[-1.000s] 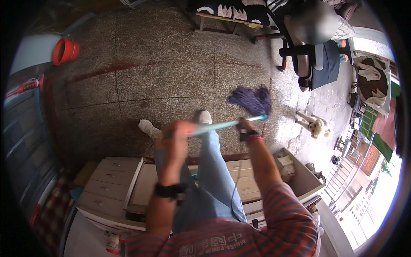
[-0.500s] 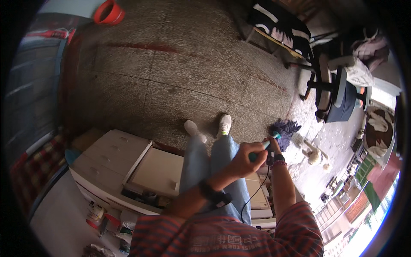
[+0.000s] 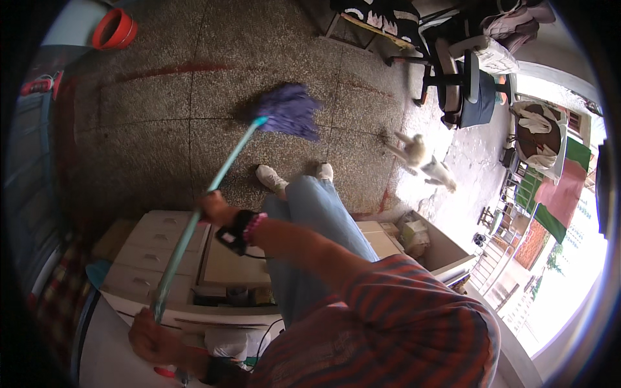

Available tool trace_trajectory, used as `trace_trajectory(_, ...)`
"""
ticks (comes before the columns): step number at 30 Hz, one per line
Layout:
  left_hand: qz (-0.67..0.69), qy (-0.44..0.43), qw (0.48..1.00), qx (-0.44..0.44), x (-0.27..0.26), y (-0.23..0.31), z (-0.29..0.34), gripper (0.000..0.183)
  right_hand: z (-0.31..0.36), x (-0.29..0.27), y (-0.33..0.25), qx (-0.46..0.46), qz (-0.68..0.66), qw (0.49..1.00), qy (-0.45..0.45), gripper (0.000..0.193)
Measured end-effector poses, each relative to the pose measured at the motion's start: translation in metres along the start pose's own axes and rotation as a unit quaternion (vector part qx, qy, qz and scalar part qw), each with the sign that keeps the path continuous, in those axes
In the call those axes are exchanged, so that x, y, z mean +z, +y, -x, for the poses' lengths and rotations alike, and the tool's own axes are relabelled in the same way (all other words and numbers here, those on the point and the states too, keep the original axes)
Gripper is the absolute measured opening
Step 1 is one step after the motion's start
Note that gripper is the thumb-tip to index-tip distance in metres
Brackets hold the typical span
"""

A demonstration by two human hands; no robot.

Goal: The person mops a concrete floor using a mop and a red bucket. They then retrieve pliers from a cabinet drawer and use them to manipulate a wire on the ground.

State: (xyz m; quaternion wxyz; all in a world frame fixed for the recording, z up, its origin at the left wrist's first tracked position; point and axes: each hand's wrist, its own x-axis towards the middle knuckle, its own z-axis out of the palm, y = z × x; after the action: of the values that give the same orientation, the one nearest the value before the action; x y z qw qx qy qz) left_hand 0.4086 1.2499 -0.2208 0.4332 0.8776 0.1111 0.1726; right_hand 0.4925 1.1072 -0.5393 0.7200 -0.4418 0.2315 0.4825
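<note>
My right hand is wrapped round the middle of a mop's turquoise handle. Lower down, my left hand grips the handle near its end. The handle slants up and to the right from my left hand to the purple mop head, which lies spread on the speckled floor, its strands slightly blurred. My feet in white shoes stand on the near side of the mop head.
A small pale animal is on the floor to the right. Beyond it are an office chair and a shoe rack. A red bucket stands at the far left. White cabinets are close on the near left.
The mop has swung from my right across to the left, its handle now fully in view. Both hands have moved left with it, further apart. The view has shifted, and the animal appears turned.
</note>
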Motion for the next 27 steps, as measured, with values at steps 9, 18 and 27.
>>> trace_trajectory(9,-0.004,0.063,0.987,-0.146,-0.051,-0.019,0.062,0.028,0.034,0.037,0.013,0.178,-0.084,0.980,0.028,0.039)
trace_trajectory(18,0.084,0.069,0.959,-0.263,0.077,0.033,0.064,0.025,0.091,-0.095,0.034,0.112,-0.149,0.963,0.193,0.026)
trace_trajectory(27,0.315,-0.130,0.867,-0.364,0.342,0.112,0.123,0.027,0.217,-0.398,0.119,-0.063,0.027,0.961,0.267,0.033)
